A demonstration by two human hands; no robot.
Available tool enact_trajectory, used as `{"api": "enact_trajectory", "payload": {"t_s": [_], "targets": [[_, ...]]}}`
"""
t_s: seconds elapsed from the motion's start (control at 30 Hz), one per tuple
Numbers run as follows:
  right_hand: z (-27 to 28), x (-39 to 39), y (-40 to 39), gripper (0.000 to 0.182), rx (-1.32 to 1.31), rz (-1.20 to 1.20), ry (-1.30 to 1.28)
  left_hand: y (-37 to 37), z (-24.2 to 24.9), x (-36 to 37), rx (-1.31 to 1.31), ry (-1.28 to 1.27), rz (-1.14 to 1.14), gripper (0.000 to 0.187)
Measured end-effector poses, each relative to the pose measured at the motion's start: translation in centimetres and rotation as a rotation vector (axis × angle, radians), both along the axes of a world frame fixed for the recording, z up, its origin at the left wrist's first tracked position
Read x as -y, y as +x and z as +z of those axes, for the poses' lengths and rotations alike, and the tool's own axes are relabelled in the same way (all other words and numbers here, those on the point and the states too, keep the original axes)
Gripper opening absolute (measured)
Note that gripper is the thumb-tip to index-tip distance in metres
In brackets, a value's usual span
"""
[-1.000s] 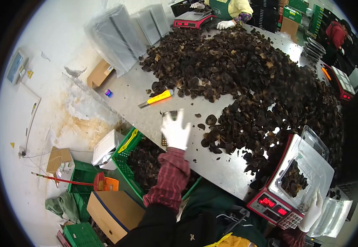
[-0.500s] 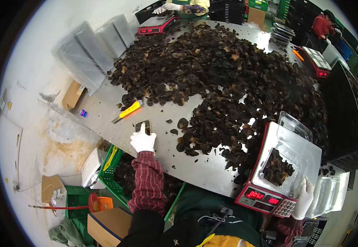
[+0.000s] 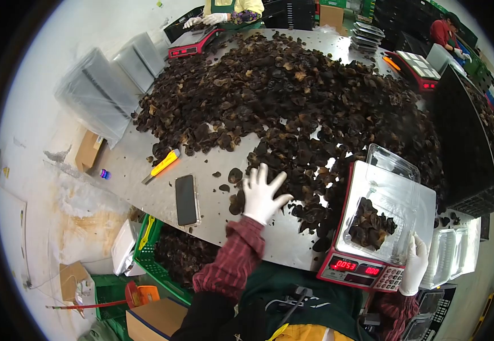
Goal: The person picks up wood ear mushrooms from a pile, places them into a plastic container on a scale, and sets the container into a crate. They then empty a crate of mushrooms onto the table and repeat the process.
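Note:
My left hand (image 3: pixel 263 196), in a white glove, is spread with nothing in it, over the near edge of the heap of dark dried pieces (image 3: pixel 292 96). A dark-screened phone (image 3: pixel 187 200) lies to its left on the metal table. On the red-framed scale (image 3: pixel 346 269) sits a clear plastic tray holding some dark pieces (image 3: pixel 371 225). My gloved right hand (image 3: pixel 415 265) is at the tray's right edge, fingers together; whether it grips the edge is unclear.
A yellow box cutter (image 3: pixel 164 163) lies left of the heap. Below the table stands a green crate (image 3: pixel 147 258). A black crate (image 3: pixel 466 142) rises at the right. Two people in gloves work beyond, one beside a second red scale (image 3: pixel 193 44).
My left hand has left the phone, moved right to the heap and spread its fingers. The phone is now uncovered. My right hand stays by the tray. The view has shifted slightly.

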State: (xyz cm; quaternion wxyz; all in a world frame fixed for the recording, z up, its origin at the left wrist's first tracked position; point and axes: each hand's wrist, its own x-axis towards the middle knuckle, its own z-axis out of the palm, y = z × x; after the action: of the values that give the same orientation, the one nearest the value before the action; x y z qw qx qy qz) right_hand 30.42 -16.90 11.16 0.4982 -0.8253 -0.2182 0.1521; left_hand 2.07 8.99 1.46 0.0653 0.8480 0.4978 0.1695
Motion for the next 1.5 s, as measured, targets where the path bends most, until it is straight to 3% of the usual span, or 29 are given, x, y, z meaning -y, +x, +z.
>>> {"api": "enact_trajectory", "payload": {"t_s": [0.13,0.27,0.37,0.47,0.53,0.8,0.93,1.07,1.27,1.3,1.4,1.43,1.5], "targets": [[-0.1,0.4,0.0,0.029,-0.046,0.006,0.028,2.3,-0.9,4.5,-0.013,0.164,-0.224,0.041],[0.0,0.4,0.3,0.029,-0.003,0.051,0.024,1.7,-1.0,3.9,0.065,0.242,-0.356,0.044],[0.1,-0.2,0.1,0.03,-0.031,0.019,0.035,1.5,1.8,-0.8,0.131,0.183,-0.235,0.057],[-0.1,-0.1,0.0,0.03,-0.009,0.023,0.015,2.4,2.5,-5.1,-0.031,0.113,-0.141,0.057],[-0.2,0.1,0.1,0.03,0.012,0.021,0.019,2.4,1.9,-5.3,-0.099,-0.136,-0.221,0.057],[1.0,0.4,-0.2,0.031,-0.067,0.002,-0.019,-2.0,-0.7,5.2,-0.058,0.036,-0.328,0.065],[0.9,-0.1,-0.3,0.032,-0.135,0.006,0.025,-1.9,-0.3,5.2,-0.022,0.19,-0.254,0.064],[0.6,-0.6,-1.0,0.033,-0.111,-0.034,0.061,0.0,0.8,4.2,-0.071,0.133,-0.325,0.061],[-0.8,0.8,0.0,0.032,0.118,0.045,-0.062,-1.0,-2.6,2.4,0.072,0.351,-0.346,0.027],[-0.2,0.5,-0.4,0.033,-0.044,0.013,-0.024,-1.0,-2.6,1.8,0.158,0.325,-0.322,0.027],[-0.9,0.3,-0.1,0.031,0.209,0.095,-0.02,-0.1,-1.7,0.7,0.5,0.166,-0.198,0.018],[-0.8,0.4,0.0,0.031,0.211,0.088,-0.018,0.4,-1.2,0.5,0.566,0.131,-0.197,0.019],[0.1,-0.3,-0.5,0.031,-0.026,0.03,-0.1,2.1,2.1,0.8,0.645,0.11,-0.221,0.023]]}}
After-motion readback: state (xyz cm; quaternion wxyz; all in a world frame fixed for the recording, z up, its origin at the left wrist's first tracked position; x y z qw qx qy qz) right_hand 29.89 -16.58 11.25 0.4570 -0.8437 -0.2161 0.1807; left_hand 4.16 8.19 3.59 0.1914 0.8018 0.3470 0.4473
